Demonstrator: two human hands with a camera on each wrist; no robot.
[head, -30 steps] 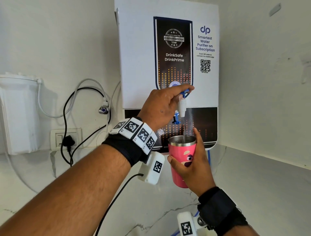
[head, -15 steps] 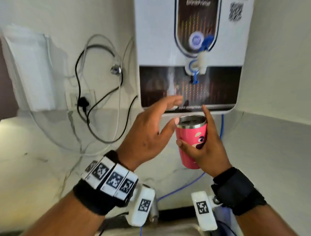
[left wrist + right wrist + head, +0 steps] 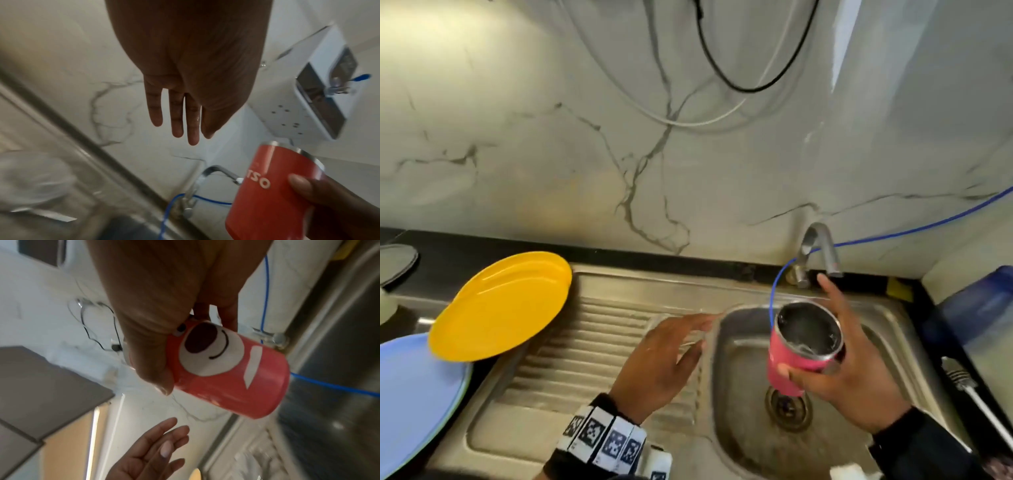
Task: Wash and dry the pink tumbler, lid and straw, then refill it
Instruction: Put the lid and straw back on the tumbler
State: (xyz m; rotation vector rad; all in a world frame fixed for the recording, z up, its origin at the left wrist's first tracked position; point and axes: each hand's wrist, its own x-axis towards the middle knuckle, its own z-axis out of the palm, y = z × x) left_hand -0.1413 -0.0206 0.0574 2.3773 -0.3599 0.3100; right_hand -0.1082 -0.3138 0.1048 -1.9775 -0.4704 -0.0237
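Observation:
My right hand (image 3: 849, 356) grips the pink tumbler (image 3: 796, 356) over the sink basin (image 3: 743, 421), thumb on its near side and fingers round the far side. The steel-lined tumbler (image 3: 265, 194) is lidless and holds water; a bear face shows on its wall (image 3: 224, 369). My left hand (image 3: 664, 356) hovers open and blurred over the ribbed draining board (image 3: 571, 359), fingers straight (image 3: 180, 113), holding nothing. A faint clear object lies under the left fingers, too blurred to name. Lid and straw are not clearly visible.
A yellow plate (image 3: 500, 305) leans over a blue plate (image 3: 410, 394) at the left. The sink tap (image 3: 820, 253) with a blue hose (image 3: 914, 229) stands behind the basin. A blue container (image 3: 976, 315) sits right. The water purifier (image 3: 316, 91) hangs above.
The view has dropped from the purifier to the sink. My left hand left the purifier tap and came down over the draining board. My right hand lowered the tumbler over the basin.

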